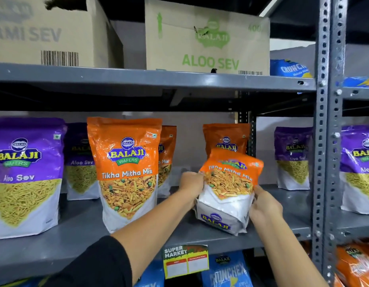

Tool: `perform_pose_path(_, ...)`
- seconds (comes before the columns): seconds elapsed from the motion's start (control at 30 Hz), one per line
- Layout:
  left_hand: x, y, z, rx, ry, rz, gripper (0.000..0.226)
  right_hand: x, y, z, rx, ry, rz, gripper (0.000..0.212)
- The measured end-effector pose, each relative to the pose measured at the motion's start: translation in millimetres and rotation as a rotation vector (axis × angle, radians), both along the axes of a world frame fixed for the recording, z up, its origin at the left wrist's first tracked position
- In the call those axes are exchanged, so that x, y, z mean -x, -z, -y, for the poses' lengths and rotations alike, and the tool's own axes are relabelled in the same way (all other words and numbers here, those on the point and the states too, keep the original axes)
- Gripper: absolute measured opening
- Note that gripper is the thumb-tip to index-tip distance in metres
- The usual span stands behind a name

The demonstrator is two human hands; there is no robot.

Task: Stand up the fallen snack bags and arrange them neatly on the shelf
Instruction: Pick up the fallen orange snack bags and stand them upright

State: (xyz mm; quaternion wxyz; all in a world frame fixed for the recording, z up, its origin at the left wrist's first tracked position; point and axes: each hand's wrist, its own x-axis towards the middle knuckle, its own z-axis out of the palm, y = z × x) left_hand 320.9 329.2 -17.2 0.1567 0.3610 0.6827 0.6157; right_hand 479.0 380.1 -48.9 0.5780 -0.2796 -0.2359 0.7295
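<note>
Head view: tilted orange-and-white Tikha Mitha Mix foil pouch (228, 191), base toward camera, on grey metal shelf (80, 230). Left hand (190, 184) grips its left edge; right hand (264, 206) clasps its right lower corner. Upright orange pouch (125, 172) stands to the left, apart.

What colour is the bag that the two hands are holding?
Orange on top, white below, seen in the head view: the Tikha Mitha Mix bag.
</note>
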Motion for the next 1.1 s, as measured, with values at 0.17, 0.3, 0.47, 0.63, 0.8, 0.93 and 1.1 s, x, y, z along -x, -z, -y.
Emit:
perform_pose_path(0.17,-14,7,16,-0.428,-0.027,0.184,0.03,6,-35,-10,-0.14,0.076,0.042,0.015)
perform_pose_path(0.3,-12,16,17,-0.498,0.044,0.32,0.028,9,-55,-16,-0.21,0.012,-0.008,0.012)
perform_pose_path(0.47,-13,18,10,-0.489,0.034,0.417,0.025,17,-52,-36,-0.255,0.001,0.069,0.014)
perform_pose_path(0.63,-10,26,-2,-0.481,-0.037,0.405,0.029,25,-39,-51,-0.313,-0.066,0.155,0.013)
perform_pose_path(0.8,-4,54,2,-0.325,-0.102,0.259,0.029,16,-6,-66,-0.452,-0.09,0.432,0.013)
perform_pose_path(0.93,4,68,5,-0.053,-0.087,0.057,0.024,-8,27,-75,-0.621,-0.16,0.732,0.032)
perform_pose_path(1.1,-4,63,-6,0.004,-0.012,0.125,0.03,-12,41,-84,-0.636,-0.146,0.722,0.028)
